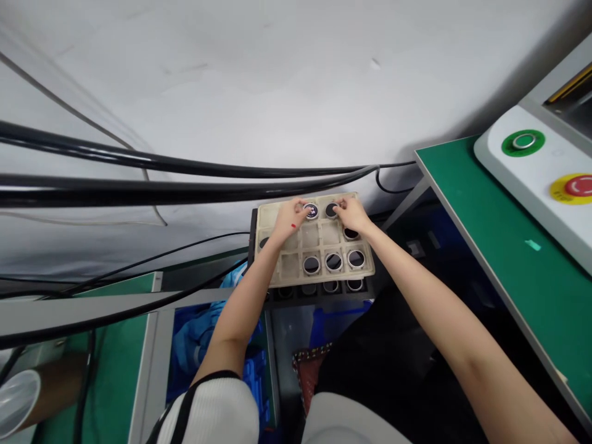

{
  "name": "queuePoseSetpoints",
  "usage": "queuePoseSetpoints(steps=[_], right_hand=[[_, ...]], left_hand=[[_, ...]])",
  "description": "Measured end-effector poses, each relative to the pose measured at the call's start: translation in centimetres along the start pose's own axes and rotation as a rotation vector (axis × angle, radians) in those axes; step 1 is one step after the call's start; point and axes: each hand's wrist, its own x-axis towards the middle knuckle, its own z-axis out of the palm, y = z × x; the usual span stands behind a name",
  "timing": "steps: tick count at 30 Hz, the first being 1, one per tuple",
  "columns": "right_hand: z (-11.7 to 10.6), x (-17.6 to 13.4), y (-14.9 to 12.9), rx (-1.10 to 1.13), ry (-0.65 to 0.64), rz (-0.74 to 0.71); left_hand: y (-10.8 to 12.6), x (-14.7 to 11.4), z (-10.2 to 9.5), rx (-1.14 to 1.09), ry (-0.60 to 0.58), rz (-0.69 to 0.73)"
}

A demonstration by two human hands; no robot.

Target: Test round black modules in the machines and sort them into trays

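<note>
My left hand is closed, thumb and fingers pinching the edge of a round watch case with a silver rim and light marks on its dark face. Beside it, a second dark round watch case is gripped at its right edge by my right hand. Both are at the far row of a cream compartment tray. Whether they rest in their pockets or are slightly raised, I cannot tell. More cases sit in the near row, including one watch case in the middle. My left forearm partly covers the tray's left side.
Beneath the cream tray lies a black tray with more round cases. Thick black cables run along the wall behind. At right, a green-topped bench carries a white machine panel with buttons. Blue cloth lies lower left.
</note>
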Motion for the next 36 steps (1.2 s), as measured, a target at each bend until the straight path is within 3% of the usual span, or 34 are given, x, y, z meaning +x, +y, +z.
queuePoseSetpoints(steps=[5,10,14,20,28,36], right_hand=[[-0.1,0.0,-0.7,-0.107,-0.036,-0.066],[0.2,-2.7,0.1,-0.191,-0.101,-0.126],[0.6,-4.3,0.7,-0.278,-0.1,-0.151],[1.0,-5.3,-0.4,-0.442,-0.1,-0.16],[1.3,-6.9,-0.9,-0.648,-0.1,-0.271],[1.6,-7.3,-1.5,-0.778,-0.1,-0.348]], left_hand=[[-0.1,-0.9,-1.2,0.139,0.015,0.01],[-1.2,-4.3,-2.7,0.153,-0.136,0.029],[-1.7,-5.6,-1.9,0.188,-0.21,0.035],[-1.3,-5.6,-0.6,0.338,-0.189,0.083],[-0.8,-7.3,0.2,0.589,-0.134,0.124],[-0.2,-7.5,0.1,0.767,-0.188,0.185]])
